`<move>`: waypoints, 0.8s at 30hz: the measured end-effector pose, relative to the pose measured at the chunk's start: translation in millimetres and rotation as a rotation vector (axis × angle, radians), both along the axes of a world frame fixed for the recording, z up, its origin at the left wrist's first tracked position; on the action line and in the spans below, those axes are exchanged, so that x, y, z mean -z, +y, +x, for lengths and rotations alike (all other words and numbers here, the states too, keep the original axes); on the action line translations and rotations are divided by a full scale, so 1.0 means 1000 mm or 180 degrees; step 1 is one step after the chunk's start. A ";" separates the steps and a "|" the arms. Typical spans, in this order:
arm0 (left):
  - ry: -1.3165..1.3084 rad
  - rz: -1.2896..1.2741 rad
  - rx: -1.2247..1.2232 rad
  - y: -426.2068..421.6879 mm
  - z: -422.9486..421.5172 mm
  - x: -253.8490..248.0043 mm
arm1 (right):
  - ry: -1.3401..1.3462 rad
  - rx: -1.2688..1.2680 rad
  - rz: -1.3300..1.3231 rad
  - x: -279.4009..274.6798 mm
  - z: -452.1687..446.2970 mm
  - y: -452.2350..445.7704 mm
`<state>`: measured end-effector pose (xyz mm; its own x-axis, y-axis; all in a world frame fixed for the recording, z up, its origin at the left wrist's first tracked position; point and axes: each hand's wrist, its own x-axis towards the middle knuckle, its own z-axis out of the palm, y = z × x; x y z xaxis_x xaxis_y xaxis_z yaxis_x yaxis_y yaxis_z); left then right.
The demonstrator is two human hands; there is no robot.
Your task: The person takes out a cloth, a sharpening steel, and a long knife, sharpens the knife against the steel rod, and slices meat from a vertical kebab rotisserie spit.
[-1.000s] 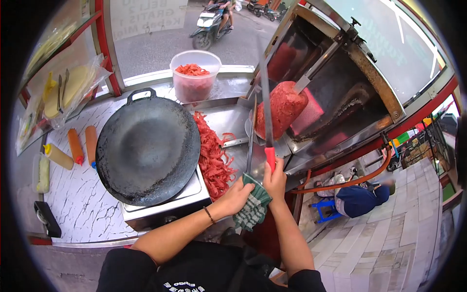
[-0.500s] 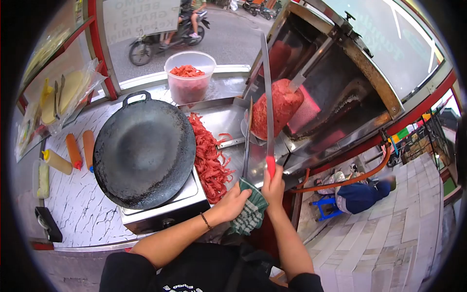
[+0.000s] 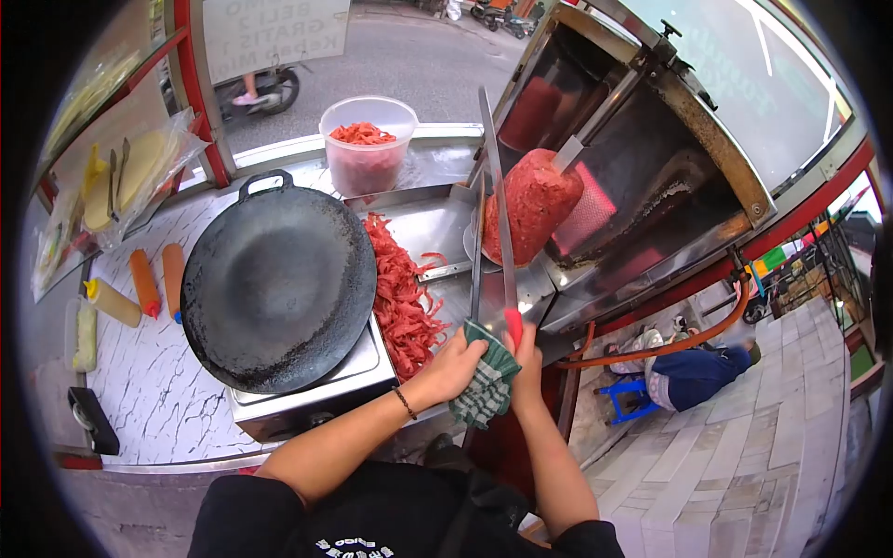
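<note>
My left hand (image 3: 454,365) is closed around a green checked cloth (image 3: 487,383), wrapped about the lower end of a dark metal rod (image 3: 477,265). Beside it my right hand (image 3: 526,361) grips the red handle of a long knife (image 3: 503,219). The blade points up and away, crossing in front of the left edge of a red meat cone (image 3: 537,203) on a spit; whether it touches the meat I cannot tell. Shredded red meat (image 3: 402,312) lies in the metal tray (image 3: 437,216) to the left of the rod.
A black wok (image 3: 279,284) sits on a stove (image 3: 312,395) at the left. Behind the tray is a plastic tub (image 3: 368,153) of shredded meat. Sauce bottles (image 3: 145,279) stand further left. The grill housing (image 3: 712,158) surrounds the spit; a seated person (image 3: 698,375) is at the right.
The knife blade has swung left, its tip now nearer the rod. My left hand has shifted slightly, still on the cloth. Outside, the motorbike has moved left, mostly behind the sign.
</note>
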<state>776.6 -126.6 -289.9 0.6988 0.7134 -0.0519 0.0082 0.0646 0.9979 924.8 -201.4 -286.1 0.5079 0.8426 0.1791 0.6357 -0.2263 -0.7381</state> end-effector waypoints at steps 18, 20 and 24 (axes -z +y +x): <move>-0.1648 -0.2987 0.0263 0.021 0.005 -0.015 | -0.0700 -0.0263 -0.0452 -0.012 0.024 -0.077; -0.1850 -0.2863 0.0290 0.031 0.000 -0.005 | -0.0698 -0.0261 -0.0750 -0.039 0.031 -0.079; -0.2665 -0.3845 0.0808 0.036 -0.007 0.006 | -0.0717 -0.0504 -0.0986 -0.077 0.062 -0.158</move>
<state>769.5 -90.8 -296.2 0.9196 0.3910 -0.0390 -0.3882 0.9193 0.0648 986.3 -358.9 -209.6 0.3447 0.9387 -0.0033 0.8183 -0.3022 -0.4890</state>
